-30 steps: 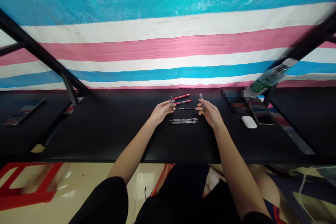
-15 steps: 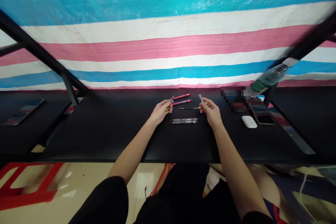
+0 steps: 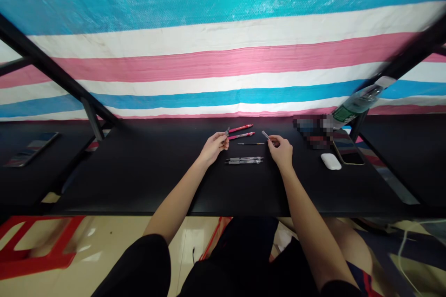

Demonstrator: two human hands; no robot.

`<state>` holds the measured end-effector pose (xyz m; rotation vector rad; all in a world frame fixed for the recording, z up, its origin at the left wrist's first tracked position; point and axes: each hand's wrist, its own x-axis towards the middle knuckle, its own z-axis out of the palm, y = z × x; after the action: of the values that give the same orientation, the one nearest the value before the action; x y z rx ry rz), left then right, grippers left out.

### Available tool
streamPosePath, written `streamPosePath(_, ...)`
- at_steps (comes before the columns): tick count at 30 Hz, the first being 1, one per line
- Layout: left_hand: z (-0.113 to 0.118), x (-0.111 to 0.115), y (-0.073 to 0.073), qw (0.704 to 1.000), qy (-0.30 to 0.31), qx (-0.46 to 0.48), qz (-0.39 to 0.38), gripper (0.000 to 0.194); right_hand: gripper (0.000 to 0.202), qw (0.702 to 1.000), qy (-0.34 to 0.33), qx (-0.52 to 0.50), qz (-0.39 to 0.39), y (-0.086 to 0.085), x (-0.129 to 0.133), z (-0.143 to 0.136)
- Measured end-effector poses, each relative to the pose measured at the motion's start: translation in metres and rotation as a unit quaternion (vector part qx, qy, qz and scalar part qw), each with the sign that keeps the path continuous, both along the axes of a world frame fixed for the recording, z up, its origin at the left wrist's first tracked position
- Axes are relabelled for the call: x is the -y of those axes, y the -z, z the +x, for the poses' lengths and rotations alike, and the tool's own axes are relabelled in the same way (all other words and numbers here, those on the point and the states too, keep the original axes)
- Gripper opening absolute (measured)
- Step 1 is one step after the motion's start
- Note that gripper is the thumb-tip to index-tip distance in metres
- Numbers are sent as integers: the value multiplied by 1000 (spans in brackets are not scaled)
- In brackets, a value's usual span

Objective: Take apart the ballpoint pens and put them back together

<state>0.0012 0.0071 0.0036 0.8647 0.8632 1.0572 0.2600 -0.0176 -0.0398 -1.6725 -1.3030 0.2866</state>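
Observation:
My left hand (image 3: 212, 148) pinches a small grey pen part (image 3: 227, 132) between thumb and fingertips; its exact shape is too small to tell. In my right hand (image 3: 283, 152) is a clear pen barrel (image 3: 265, 134), tilted with its free end up and to the left. Between the hands a thin pen refill (image 3: 251, 143) lies flat on the black table, its right end near my right fingertips. Just beyond my left fingers lie a red pen (image 3: 240, 128) and a pink-red pen (image 3: 242, 136). Closer to me, clear pens with grey grips (image 3: 244, 160) lie side by side.
To the right are a white earbud case (image 3: 331, 161), a phone (image 3: 348, 147) and a leaning plastic bottle (image 3: 357, 104), next to a blurred-out patch. Another phone (image 3: 32, 149) lies far left. Black metal posts flank the table (image 3: 139, 185), with a striped sheet (image 3: 223, 69) behind it.
My right hand has lowered slightly, and the clear barrel in it leans further left. The refill's right end now shows apart from my fingers. My left hand has barely moved.

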Motion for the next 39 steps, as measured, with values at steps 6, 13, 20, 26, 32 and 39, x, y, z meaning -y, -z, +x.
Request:
streamPosePath(6, 0, 1, -1, 1000, 2, -5, 6, 23, 16, 997, -10, 75, 8, 9, -3, 2)
streamPosePath(13, 0, 2, -1, 1000, 8, -12, 9, 22, 23, 993, -6, 117, 1, 15, -4, 2)
streamPosePath(20, 0, 2, -1, 1000, 8, -20, 9, 23, 25, 988, -20, 142, 49, 8, -2, -1)
streamPosePath(26, 0, 3, -4, 1000, 11, -25, 11, 24, 17, 982, -57, 169, 55, 8, 0, -6)
streamPosePath(32, 0, 3, -5, 999, 12, -30, 10, 23, 18, 975, -94, 198, 39, 9, 2, -7)
streamPosePath(39, 1, 4, -5, 999, 15, -32, 17, 20, 16, 969, -120, 211, 46, 12, 2, -9)
